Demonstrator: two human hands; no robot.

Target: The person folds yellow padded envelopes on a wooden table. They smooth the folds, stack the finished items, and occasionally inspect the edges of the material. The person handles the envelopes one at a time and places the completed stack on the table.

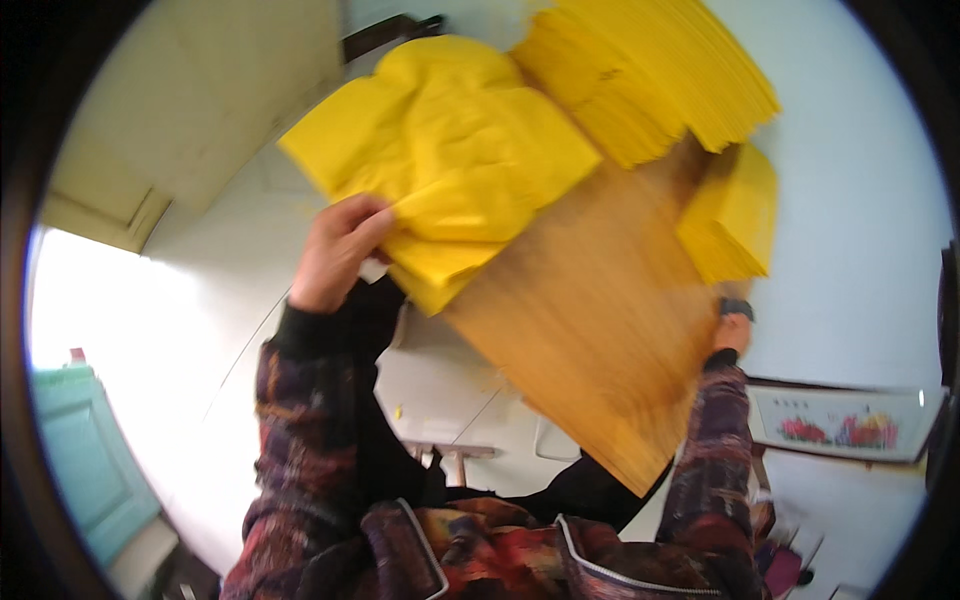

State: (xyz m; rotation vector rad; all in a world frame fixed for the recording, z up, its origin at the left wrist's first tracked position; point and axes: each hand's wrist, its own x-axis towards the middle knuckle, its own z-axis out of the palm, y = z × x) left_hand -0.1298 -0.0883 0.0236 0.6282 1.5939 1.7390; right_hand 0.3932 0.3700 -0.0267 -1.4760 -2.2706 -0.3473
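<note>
My left hand (345,250) pinches the near corner of a crumpled yellow paper sheet (455,150), thumb on top. That sheet lies over other yellow paper at the left end of a wooden tabletop (590,290). At the table's right edge, my right hand (735,335) is closed round a small dark object (737,308) whose kind I cannot make out. Just beyond it rests a smaller folded bundle of yellow paper (735,220). A thick, fanned stack of yellow sheets (660,70) covers the far part of the table.
A pale wall runs along the right, with a white panel of painted flowers (840,425) low against it. Cream cabinet doors (200,100) stand at the far left, a turquoise cabinet (95,460) at the near left. Below the table shows a stool-like wooden piece (455,452).
</note>
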